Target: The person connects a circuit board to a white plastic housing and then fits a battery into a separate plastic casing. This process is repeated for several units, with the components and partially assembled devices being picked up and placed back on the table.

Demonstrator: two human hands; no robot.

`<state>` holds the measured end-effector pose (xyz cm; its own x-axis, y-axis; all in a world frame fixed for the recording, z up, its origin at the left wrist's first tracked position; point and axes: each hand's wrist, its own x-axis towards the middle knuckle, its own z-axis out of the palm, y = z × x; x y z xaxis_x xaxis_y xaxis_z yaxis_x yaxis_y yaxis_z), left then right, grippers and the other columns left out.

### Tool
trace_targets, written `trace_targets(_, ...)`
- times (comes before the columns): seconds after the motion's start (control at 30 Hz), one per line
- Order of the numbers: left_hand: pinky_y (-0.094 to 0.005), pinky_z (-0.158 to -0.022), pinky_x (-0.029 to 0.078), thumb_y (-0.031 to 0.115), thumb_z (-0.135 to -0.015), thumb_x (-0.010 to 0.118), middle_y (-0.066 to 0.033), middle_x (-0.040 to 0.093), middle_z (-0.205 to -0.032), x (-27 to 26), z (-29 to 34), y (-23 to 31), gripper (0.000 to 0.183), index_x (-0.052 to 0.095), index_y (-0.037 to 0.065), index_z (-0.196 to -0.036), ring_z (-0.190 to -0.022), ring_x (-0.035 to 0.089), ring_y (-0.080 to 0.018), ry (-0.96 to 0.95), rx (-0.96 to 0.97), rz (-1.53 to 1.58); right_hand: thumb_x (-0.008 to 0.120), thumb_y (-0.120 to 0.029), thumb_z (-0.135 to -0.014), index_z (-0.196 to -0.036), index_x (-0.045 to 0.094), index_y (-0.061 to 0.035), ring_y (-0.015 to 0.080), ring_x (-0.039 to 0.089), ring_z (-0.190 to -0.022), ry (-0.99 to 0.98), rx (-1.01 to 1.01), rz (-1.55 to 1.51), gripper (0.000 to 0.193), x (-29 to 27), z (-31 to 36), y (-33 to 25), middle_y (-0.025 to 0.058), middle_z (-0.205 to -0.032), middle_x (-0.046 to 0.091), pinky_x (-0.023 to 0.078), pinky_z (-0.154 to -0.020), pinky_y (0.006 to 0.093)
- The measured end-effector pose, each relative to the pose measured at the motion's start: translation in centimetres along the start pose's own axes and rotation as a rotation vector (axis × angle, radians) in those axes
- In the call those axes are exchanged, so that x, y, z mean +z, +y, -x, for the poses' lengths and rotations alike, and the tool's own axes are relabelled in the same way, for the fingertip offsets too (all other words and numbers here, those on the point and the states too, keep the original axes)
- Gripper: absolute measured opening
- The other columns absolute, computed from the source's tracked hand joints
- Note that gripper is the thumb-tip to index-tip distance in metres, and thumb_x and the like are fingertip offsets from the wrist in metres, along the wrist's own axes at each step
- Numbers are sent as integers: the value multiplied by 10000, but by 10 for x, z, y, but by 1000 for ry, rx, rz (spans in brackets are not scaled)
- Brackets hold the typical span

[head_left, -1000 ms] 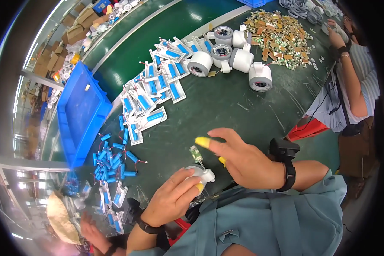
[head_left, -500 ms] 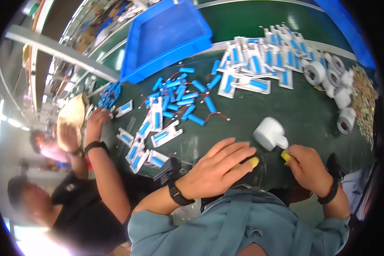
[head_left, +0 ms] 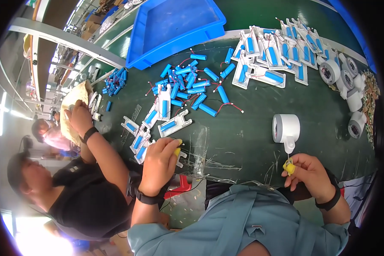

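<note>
My left hand is curled over the near edge of the scattered white parts, yellow covers on its thumb and a fingertip. It closes on a white plastic holder, mostly hidden beneath it. My right hand, also with yellow fingertip covers, pinches something small and thin just below a white round housing. What it pinches is too small to name. That housing lies on the green table, its dark-rimmed face to the left and its short stem toward my right fingers. Blue cylindrical batteries with red leads lie beyond my left hand.
A blue tray stands at the back. White holders with blue batteries are heaped back right, beside more white round housings and a tan granular pile. At left, a co-worker's hand is at a tan bag.
My left hand has moved left, away from the housing, onto a white holder. The housing has turned, its stem now pointing toward me. The co-worker's hand has left the blue batteries.
</note>
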<state>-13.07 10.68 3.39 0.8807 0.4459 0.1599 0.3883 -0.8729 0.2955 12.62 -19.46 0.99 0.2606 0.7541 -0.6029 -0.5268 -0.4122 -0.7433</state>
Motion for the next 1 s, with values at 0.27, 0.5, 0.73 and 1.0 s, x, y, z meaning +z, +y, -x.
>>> trace_targets(0.27,-414,-744,483,-25,-783,564,-148,600,-893,9,-27,-10,216,605,20,-990,-857,604,-370,-218,105,-40,489,-120,-998,-1027,582,2,123,642,-641,44,-65,20,156,5,3,5,61,-808,643,521,-568,224)
trace_targets(0.5,-335,-668,524,-73,-836,573,-147,621,-1024,47,-39,63,257,585,-4,-1082,-750,657,-262,-335,192,440,484,-98,-1005,-1071,571,18,88,620,-711,-36,-137,-39,159,15,-6,8,42,-869,631,521,-657,238)
trace_targets(0.73,-254,-646,514,-85,-861,575,-98,598,-971,78,-54,123,251,563,-20,-1103,-766,640,-147,-511,141,850,462,-115,-1012,-1084,564,11,80,626,-712,-30,-176,66,178,19,-5,21,38,-857,630,517,-641,229)
trace_targets(1.0,-224,-620,479,-73,-838,595,-67,605,-967,84,-52,127,253,565,4,-1077,-735,586,-101,-437,169,868,449,-114,-1005,-1075,570,11,80,629,-680,-7,-227,122,188,21,-8,23,43,-829,636,521,-595,234)
